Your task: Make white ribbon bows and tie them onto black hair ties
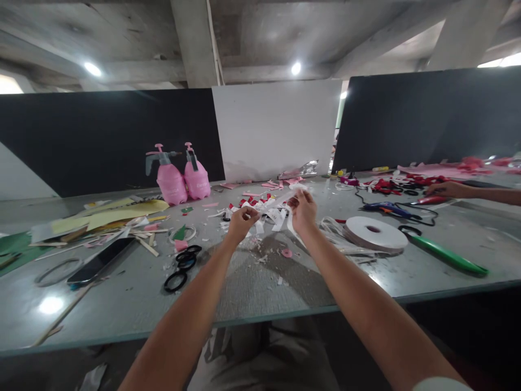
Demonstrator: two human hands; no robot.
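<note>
A translucent white strip (275,203) is stretched between my two hands above the middle of the table. My left hand (243,221) pinches its left end, and my right hand (302,210) is closed on its right end. More white ribbon hangs below my right hand. Red and white scraps (246,203) lie just behind and between the hands. To the right sits a wide white ribbon roll (375,233), with loose pale strands (331,231) beside it.
Two pink spray bottles (171,183) stand at the back left. Black scissors (183,266) and a phone (101,262) lie left; a green tool (451,255) and blue hot tool (388,209) lie right. Another person's hand (443,190) reaches in at the far right.
</note>
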